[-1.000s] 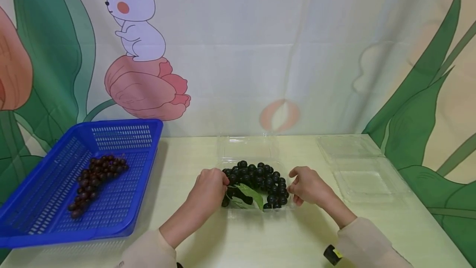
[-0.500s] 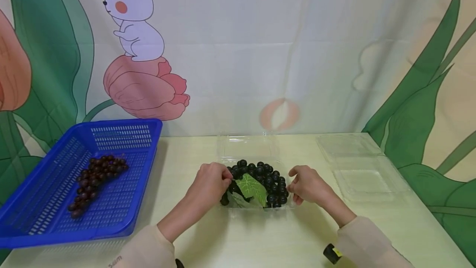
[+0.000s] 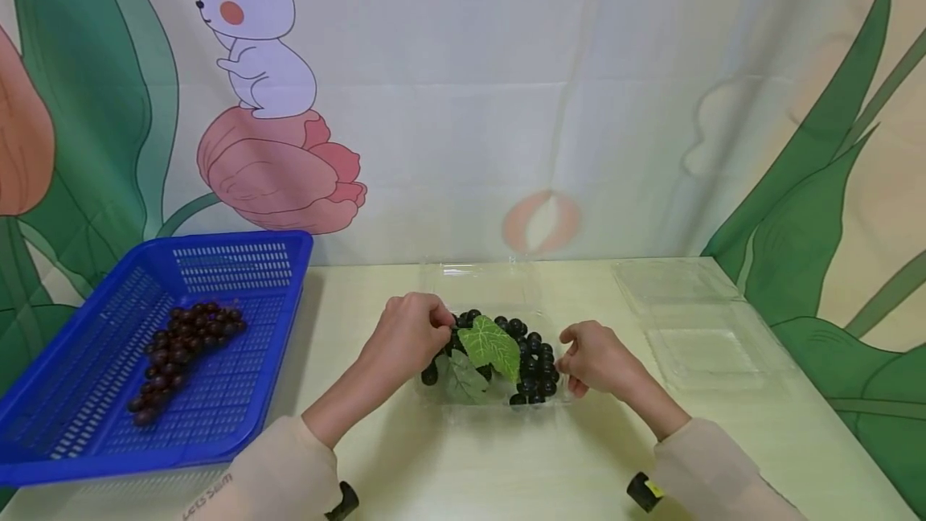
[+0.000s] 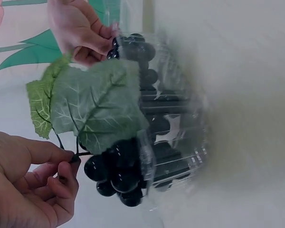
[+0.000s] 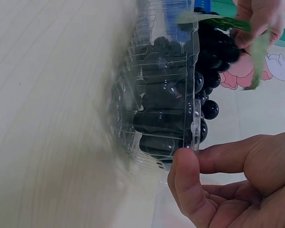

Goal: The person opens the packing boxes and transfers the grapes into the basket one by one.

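Note:
A bunch of black grapes [image 3: 534, 364] with green leaves [image 3: 490, 346] lies in a clear plastic clamshell box [image 5: 153, 102], some grapes rising above its rim. My left hand [image 3: 412, 334] pinches the stem [image 4: 76, 156] between thumb and fingers at the box's left side, lifting that end of the bunch. At the opposite end, my right hand [image 3: 596, 356] pinches the box's rim between thumb and fingertips. The box's transparent lid [image 3: 481, 284] is folded back behind it.
On the left stands a blue plastic basket [image 3: 130, 466] holding a bunch of reddish-brown grapes [image 3: 181, 352]. Another open clear clamshell box [image 3: 705, 348] sits on the table's right side. A printed cloth [image 3: 463, 119] hangs along the table's back edge.
My left hand has risen slightly, drawing up the stem; the leaves have turned upward and spread over the grapes. My right hand stays at the box's right end.

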{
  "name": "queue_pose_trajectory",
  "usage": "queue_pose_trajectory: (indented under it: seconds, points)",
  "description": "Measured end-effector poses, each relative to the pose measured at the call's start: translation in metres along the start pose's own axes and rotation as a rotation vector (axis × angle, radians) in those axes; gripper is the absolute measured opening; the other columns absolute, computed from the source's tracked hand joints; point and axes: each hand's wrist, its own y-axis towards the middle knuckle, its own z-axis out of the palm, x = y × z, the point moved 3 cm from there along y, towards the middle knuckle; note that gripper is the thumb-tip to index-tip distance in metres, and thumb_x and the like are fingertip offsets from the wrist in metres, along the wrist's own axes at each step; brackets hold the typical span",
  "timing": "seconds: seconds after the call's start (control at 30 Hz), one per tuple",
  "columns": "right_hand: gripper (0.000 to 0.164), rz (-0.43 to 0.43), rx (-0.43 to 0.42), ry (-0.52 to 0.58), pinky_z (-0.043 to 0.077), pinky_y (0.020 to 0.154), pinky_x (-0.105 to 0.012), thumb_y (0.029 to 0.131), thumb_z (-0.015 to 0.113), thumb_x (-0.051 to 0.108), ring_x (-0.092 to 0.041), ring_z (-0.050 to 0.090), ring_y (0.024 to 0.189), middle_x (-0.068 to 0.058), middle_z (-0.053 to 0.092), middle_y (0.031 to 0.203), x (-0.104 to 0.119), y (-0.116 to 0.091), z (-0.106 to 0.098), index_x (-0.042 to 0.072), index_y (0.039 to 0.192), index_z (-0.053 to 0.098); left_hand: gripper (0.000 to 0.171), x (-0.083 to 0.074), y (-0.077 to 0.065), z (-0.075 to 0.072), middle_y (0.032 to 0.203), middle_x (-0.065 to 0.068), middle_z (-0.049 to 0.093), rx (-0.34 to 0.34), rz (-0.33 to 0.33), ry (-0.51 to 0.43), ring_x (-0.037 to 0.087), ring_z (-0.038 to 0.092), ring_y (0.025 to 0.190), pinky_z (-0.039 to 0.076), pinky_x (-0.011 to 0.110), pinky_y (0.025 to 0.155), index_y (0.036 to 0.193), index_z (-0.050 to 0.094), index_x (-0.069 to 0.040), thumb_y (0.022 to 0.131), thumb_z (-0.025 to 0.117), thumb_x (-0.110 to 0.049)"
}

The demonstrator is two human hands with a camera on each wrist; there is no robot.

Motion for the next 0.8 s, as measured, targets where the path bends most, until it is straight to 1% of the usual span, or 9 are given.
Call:
queue_pose_trajectory:
  seconds: [0.1,0.2,0.4,0.5,0.67,0.8]
  points:
    - [0.047,0.011,0.001,0.000,0.061,0.061,-0.034,0.095,0.067,-0.006,-0.018,0.065,0.051,-0.014,0.069,0.079,0.000,0.001,0.000,-0.022,0.135,0.050,0.016,-0.002,0.003,-0.003,0.088,0.004,0.075,0.006,-0.012,-0.010,0.016,0.065,0.075,0.057,0.037,0.073,0.091,0.079,-0.005,0.088,0.068,0.005]
    - [0.046,0.018,-0.003,-0.001,0.061,0.061,-0.034,0.095,0.067,-0.006,-0.018,0.065,0.051,-0.013,0.069,0.078,-0.001,0.002,0.000,-0.022,0.135,0.051,0.015,-0.005,0.006,-0.005,0.087,0.003,0.074,0.016,-0.012,-0.023,0.015,0.064,0.071,0.057,0.037,0.073,0.092,0.079,-0.006,0.088,0.069,0.004]
    - [0.041,0.020,-0.019,-0.009,0.060,0.058,-0.034,0.095,0.067,-0.005,-0.018,0.065,0.050,-0.013,0.069,0.077,-0.001,0.002,0.000,-0.021,0.131,0.054,0.016,-0.012,0.011,-0.009,0.085,0.002,0.073,0.006,0.017,-0.045,0.014,0.062,0.069,0.055,0.036,0.071,0.091,0.078,-0.006,0.088,0.066,0.005]
    - [0.039,0.017,-0.027,-0.013,0.060,0.058,-0.033,0.096,0.066,-0.003,-0.018,0.065,0.049,-0.013,0.070,0.075,-0.001,0.001,0.000,-0.021,0.130,0.056,0.017,-0.018,0.013,-0.011,0.086,0.002,0.073,0.016,0.026,-0.039,0.014,0.062,0.068,0.056,0.035,0.071,0.093,0.078,-0.006,0.088,0.065,0.005]
    - [0.038,0.021,-0.035,-0.013,0.060,0.059,-0.034,0.098,0.065,-0.002,-0.017,0.064,0.048,-0.014,0.069,0.072,-0.002,0.001,0.001,-0.019,0.130,0.057,0.018,-0.030,0.016,-0.014,0.091,0.002,0.074,0.038,0.030,-0.030,0.013,0.063,0.070,0.057,0.036,0.075,0.097,0.079,-0.005,0.089,0.065,0.004]
    - [0.035,0.020,-0.040,-0.011,0.060,0.058,-0.034,0.098,0.066,0.000,-0.017,0.063,0.047,-0.014,0.069,0.070,-0.003,0.002,0.001,-0.018,0.128,0.060,0.019,-0.037,0.018,-0.017,0.094,0.004,0.076,0.042,0.060,-0.034,0.013,0.063,0.068,0.057,0.037,0.076,0.098,0.079,-0.005,0.090,0.065,0.003]
